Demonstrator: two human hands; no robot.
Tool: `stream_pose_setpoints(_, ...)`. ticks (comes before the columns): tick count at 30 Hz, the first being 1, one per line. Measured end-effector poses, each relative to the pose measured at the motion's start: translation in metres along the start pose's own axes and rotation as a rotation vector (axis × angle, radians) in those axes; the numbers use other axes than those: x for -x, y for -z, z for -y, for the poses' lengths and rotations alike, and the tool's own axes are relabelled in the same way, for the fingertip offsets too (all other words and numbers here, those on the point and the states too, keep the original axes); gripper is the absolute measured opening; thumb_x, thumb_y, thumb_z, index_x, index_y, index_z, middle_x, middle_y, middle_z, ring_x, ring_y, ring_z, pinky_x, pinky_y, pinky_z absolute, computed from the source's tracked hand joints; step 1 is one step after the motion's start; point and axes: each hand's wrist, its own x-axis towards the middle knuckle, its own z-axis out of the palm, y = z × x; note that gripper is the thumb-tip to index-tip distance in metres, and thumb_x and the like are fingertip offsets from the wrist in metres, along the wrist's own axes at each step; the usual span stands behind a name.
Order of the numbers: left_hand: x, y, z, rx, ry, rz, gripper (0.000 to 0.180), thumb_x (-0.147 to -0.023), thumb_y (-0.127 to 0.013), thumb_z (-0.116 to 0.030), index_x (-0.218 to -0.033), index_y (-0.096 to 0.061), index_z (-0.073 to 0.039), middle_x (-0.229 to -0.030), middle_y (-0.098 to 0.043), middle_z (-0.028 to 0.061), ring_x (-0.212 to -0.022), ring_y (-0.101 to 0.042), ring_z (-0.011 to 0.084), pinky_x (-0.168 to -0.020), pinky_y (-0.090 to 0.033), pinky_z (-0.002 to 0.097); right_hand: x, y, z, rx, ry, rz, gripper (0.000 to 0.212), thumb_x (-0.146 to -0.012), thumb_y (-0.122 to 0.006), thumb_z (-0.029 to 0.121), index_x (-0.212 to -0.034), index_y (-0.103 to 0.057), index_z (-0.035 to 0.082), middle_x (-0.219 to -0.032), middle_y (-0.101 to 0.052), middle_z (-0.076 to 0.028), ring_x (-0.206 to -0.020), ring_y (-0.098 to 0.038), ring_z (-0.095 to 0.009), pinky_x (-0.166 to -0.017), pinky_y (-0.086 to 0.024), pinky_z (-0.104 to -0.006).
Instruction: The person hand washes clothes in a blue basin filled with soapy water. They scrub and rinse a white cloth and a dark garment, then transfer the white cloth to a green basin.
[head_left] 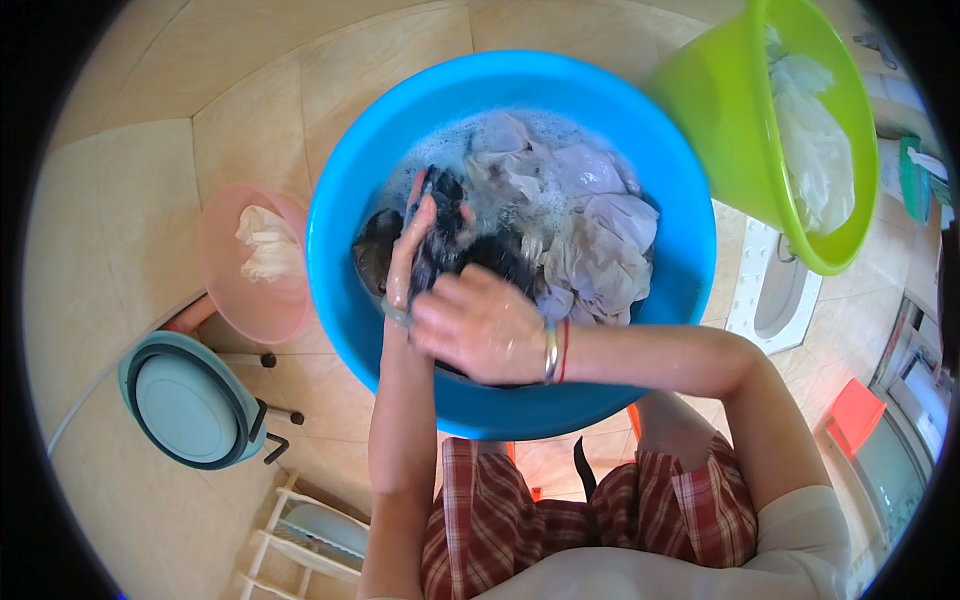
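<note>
A large blue basin [340, 330] holds soapy water and wet laundry. A black wet garment [495, 262] lies bunched at its middle left, part of it raised in my left hand [412, 238], whose thumb and fingers close round the cloth. My right hand [482, 325] is curled over the same garment's near edge, close to my left wrist; its fingertips are hidden underneath. Pale grey-lilac garments [605, 245] lie crumpled in the water to the right. A dark brownish piece of cloth [376, 248] rests by the basin's left wall.
Left of the basin stands a pink basin [225, 255] with white cloth [268, 243]. Nearer is a folded blue-grey tub [188, 405]. A pale rack [300, 550] stands at lower left. A green bucket [720, 120] with white plastic adjoins the basin; a squat toilet [785, 290] lies right.
</note>
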Motion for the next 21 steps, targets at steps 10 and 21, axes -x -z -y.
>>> stream_pose_setpoints(10,0.017,0.042,0.015,0.101,-0.079,0.232,0.051,-0.098,-0.043,-0.050,-0.131,-0.054,-0.012,-0.115,-0.059,0.0047,-0.102,-0.057,0.0162,-0.084,-0.049,0.0314,-0.037,0.010,0.008,-0.094,0.010,-0.267,0.015,-0.067,-0.069,0.020,-0.069,-0.055,0.017,-0.078,-0.047,0.000,-0.069,-0.052,-0.016,-0.054,-0.041,-0.0296)
stream_pose_setpoints(21,0.017,-0.027,0.023,-0.152,-0.171,-0.536,0.031,-0.093,-0.060,-0.028,-0.109,-0.062,-0.002,-0.113,-0.062,0.0092,-0.111,-0.055,0.0186,-0.095,-0.042,0.0288,-0.006,-0.018,-0.122,-0.064,-0.479,-0.198,0.019,-0.085,-0.063,0.023,-0.074,-0.064,0.008,-0.074,-0.061,-0.011,-0.068,-0.061,-0.034,-0.060,-0.050,-0.0431)
